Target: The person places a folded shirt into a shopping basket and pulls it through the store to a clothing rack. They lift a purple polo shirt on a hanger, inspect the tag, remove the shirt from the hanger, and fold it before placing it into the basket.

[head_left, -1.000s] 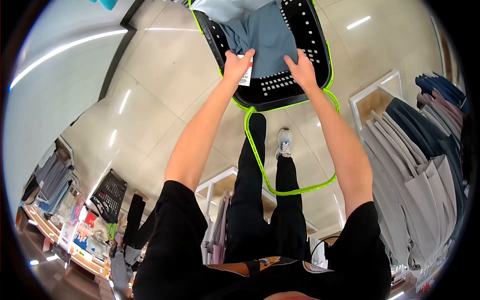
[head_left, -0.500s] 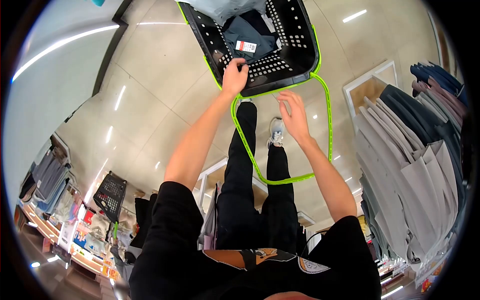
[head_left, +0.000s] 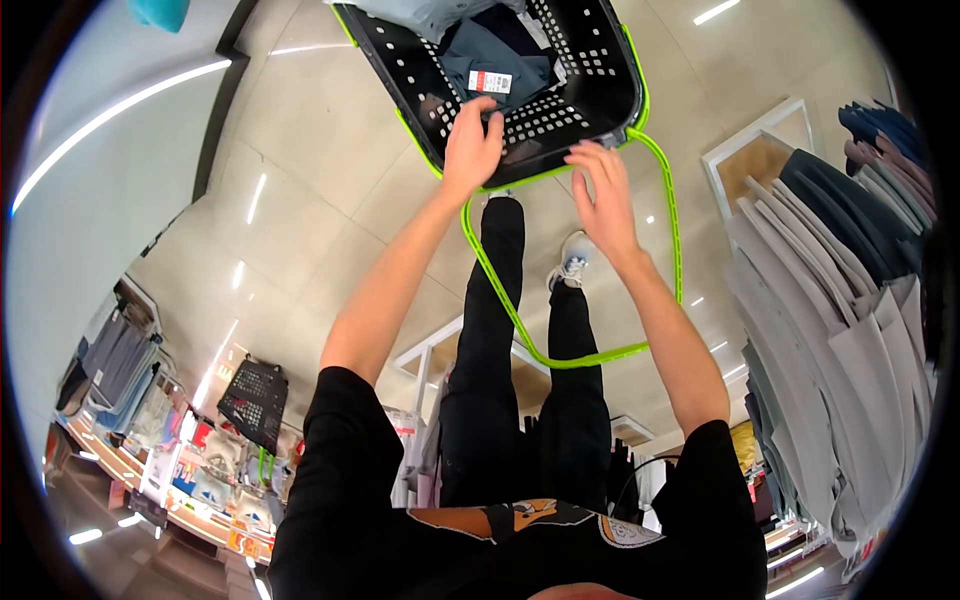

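A black shopping basket [head_left: 530,158] with green trim stands on the floor at the top centre. Its green handle [head_left: 515,325] is folded down toward me, in front of my legs. Inside lies a dark grey-blue folded garment [head_left: 470,55] with a white and red price tag [head_left: 490,82], beside a pale grey item [head_left: 405,14]. My left hand [head_left: 472,148] reaches over the near left rim, thumb and fingers apart, fingertips just below the tag. At the near right corner, my right hand [head_left: 606,190] has its fingers stretched out close to the rim, holding nothing.
Grey and dark trousers [head_left: 830,300] hang in a row on the right, beside a wooden-topped white stand [head_left: 755,160]. A white surface [head_left: 110,150] fills the left side. Another black basket [head_left: 252,405] appears at lower left, near shelves of goods. My shoe [head_left: 572,258] is near the handle.
Both hands have shifted slightly: the left a little further into the basket, the right up toward the near right rim. The view has turned slightly. The garment stays in the basket.
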A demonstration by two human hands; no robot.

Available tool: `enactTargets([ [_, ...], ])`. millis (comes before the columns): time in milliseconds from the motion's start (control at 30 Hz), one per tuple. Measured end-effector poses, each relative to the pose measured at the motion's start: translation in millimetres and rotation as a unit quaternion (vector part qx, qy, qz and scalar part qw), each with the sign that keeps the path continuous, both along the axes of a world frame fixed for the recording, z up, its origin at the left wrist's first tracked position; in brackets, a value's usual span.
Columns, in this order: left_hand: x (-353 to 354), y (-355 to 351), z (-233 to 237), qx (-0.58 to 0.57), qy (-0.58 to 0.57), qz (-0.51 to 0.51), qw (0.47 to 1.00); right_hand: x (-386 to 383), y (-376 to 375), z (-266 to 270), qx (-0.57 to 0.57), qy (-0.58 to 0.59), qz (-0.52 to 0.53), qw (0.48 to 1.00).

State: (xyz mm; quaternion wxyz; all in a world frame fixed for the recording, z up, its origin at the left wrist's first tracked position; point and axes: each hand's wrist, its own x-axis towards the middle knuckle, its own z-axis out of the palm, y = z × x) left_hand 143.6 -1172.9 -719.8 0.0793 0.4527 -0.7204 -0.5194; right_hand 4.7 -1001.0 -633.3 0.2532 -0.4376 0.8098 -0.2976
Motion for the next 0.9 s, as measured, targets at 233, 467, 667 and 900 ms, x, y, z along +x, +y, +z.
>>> enactTargets([
  [233,-76.5,-123.0,-124.5,-0.044,-0.244,-0.143,0.958,-14.9,-63.0,-87.6,0.09,0.214,-0.01,0.973],
  [467,-90.4,-137.6,-245.8,-0.022,-0.329,-0.145,0.933,-15.6,-68.7,-89.8,0.106,0.201,-0.028,0.974],
  [667,-91.8,-126.6,-252.8,-0.058,-0.358,-0.226,0.904,-16.2,-53.6,-96.6,0.099,0.194,-0.024,0.976],
  [900,-116.6,-142.9,-229.6,-0.129,-0.225,-0.287,0.922,-18.7,-27.5,-111.0,0.133,0.165,0.009,0.977],
])
